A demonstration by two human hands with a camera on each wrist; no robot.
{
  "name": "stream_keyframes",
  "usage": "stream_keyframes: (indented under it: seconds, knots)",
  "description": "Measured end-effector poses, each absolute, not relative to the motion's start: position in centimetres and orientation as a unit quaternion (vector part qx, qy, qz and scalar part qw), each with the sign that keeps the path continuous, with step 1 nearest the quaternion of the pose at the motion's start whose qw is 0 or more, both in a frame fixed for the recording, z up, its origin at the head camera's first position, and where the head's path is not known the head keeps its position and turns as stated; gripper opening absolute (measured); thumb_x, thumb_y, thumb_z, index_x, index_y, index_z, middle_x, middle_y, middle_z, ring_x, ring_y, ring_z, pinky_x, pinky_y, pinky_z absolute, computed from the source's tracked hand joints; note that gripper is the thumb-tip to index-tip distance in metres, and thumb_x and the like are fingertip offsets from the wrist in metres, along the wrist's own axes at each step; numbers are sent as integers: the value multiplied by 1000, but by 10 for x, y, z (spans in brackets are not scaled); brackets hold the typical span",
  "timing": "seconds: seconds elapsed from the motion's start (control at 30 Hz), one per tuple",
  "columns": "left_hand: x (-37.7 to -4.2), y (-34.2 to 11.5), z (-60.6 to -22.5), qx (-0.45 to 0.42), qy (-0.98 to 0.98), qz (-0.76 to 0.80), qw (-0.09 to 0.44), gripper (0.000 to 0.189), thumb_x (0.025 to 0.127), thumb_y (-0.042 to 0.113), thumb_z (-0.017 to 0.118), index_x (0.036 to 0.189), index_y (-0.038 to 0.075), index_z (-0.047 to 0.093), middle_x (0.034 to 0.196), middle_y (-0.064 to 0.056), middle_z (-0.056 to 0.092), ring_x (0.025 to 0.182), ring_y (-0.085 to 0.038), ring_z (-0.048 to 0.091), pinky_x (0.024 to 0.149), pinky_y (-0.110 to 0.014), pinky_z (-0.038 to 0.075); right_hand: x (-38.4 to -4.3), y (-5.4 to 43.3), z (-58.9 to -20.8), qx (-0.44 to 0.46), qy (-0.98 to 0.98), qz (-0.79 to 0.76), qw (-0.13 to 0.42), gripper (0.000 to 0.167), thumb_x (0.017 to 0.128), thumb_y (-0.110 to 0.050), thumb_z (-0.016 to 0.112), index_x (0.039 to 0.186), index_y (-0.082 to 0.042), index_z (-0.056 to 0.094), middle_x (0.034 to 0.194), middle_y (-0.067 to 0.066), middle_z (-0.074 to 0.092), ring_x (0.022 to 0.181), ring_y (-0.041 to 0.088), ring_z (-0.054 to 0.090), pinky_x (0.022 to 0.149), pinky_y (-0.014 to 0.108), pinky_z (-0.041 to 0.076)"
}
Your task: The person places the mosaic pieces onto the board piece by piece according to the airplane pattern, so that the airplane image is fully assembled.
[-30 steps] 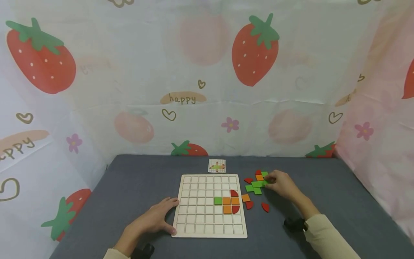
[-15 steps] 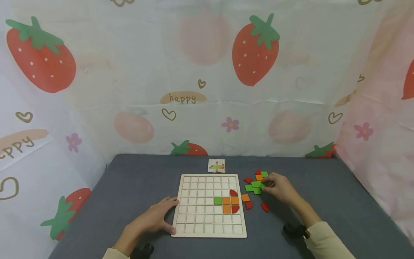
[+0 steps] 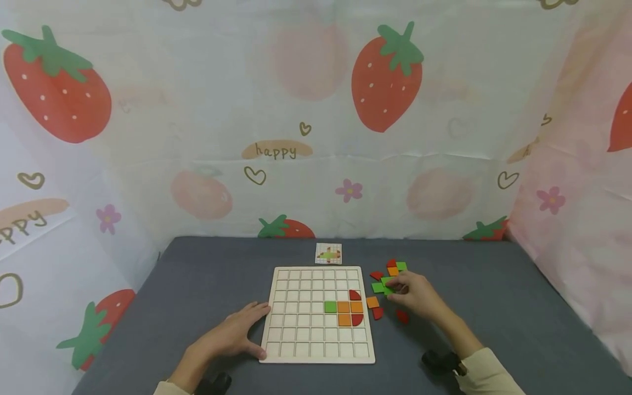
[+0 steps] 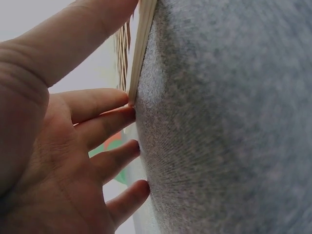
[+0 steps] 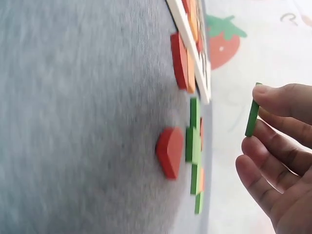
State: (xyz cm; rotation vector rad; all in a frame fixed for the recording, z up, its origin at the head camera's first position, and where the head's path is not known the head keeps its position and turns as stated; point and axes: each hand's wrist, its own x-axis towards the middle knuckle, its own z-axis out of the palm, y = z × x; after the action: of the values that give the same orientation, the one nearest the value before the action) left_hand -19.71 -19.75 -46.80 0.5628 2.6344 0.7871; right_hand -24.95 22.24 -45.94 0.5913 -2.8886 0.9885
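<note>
A square wooden grid board (image 3: 306, 334) lies on the table; in its right part sit a green square (image 3: 330, 306), several orange squares (image 3: 344, 319) and two red quarter-round tiles (image 3: 355, 295). My left hand (image 3: 232, 332) rests at the board's left side, fingers extended, thumb near the front corner. Between thumb and fingers, my right hand (image 3: 419, 296) pinches a thin green square tile (image 5: 252, 117), raised off the table in the right wrist view. Below and beside that hand are loose green tiles (image 3: 377, 288), and a red quarter-round tile (image 3: 402, 316) lies nearer me.
Behind the board lies a small card (image 3: 328, 253) with a coloured grid pattern. More loose tiles, including an orange square (image 3: 372, 302) and a red piece (image 3: 376, 275), lie along the board's right side. A strawberry-print cloth (image 3: 207, 137) hangs behind the grey table (image 3: 217, 274).
My right hand has moved left and slightly nearer from the right end of the green tiles, lifting one green tile. The left hand keeps its place at the board.
</note>
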Motion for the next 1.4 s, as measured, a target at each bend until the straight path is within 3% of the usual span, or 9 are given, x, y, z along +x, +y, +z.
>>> stream_keyframes:
  seconds: [0.2, 0.6, 0.97, 1.4]
  knots:
    - [-196, -199, -467, 194, 923, 286, 171, 101, 67, 35, 86, 147, -2, 39, 153, -22, 38, 145, -47, 24, 107, -70, 24, -245, 208, -459, 208, -921, 328, 18, 23, 83, -9, 74, 105, -2, 73, 100, 7, 66, 87, 19, 61, 74, 30, 54]
    - [-197, -199, -469, 196, 925, 272, 181, 98, 68, 35, 86, 146, -2, 40, 153, -21, 38, 145, -47, 25, 107, -70, 25, -242, 183, -460, 236, -903, 358, -3, 23, 85, -10, 73, 106, -1, 73, 95, 3, 64, 85, 16, 60, 75, 25, 54]
    - [-197, -196, -469, 194, 927, 270, 171, 98, 66, 34, 86, 145, -2, 41, 152, -21, 39, 145, -46, 25, 107, -69, 25, -241, 164, -458, 262, -898, 353, -14, 23, 85, -10, 73, 106, -2, 72, 97, 4, 65, 87, 23, 61, 74, 25, 52]
    - [-197, -198, -469, 197, 928, 267, 171, 98, 66, 35, 86, 146, -2, 41, 153, -20, 39, 145, -46, 25, 108, -69, 25, -239, 142, -462, 274, -891, 360, -37, 23, 85, -11, 73, 105, -2, 72, 100, 4, 66, 86, 16, 60, 74, 21, 51]
